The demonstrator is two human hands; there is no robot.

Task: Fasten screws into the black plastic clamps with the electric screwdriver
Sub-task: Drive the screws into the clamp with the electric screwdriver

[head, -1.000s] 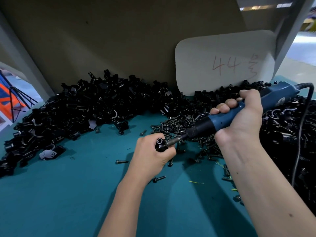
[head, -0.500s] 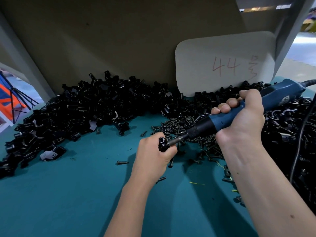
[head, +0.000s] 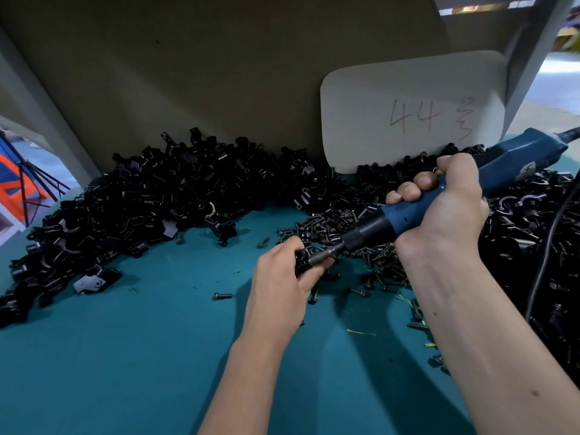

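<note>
My left hand (head: pixel 284 277) grips a small black plastic clamp (head: pixel 302 259) just above the teal table. Most of the clamp is hidden in my fingers. My right hand (head: pixel 445 208) is wrapped round the blue electric screwdriver (head: pixel 417 211), which slants down to the left. Its metal bit (head: pixel 321 255) sits against the clamp in my left hand. A heap of loose black screws (head: pixel 339 227) lies on the table just behind the two hands.
A long pile of black clamps (head: pixel 150 202) runs along the back wall, and more clamps (head: pixel 530 243) fill the right side. A white card marked "44" (head: pixel 411 111) leans on the wall. The screwdriver's cord (head: pixel 549 246) hangs right. Single screws (head: pixel 222 296) lie on the teal table (head: pixel 125 356).
Both hands with the clamp and the screwdriver have shifted slightly to the right and up. The bit stays against the clamp.
</note>
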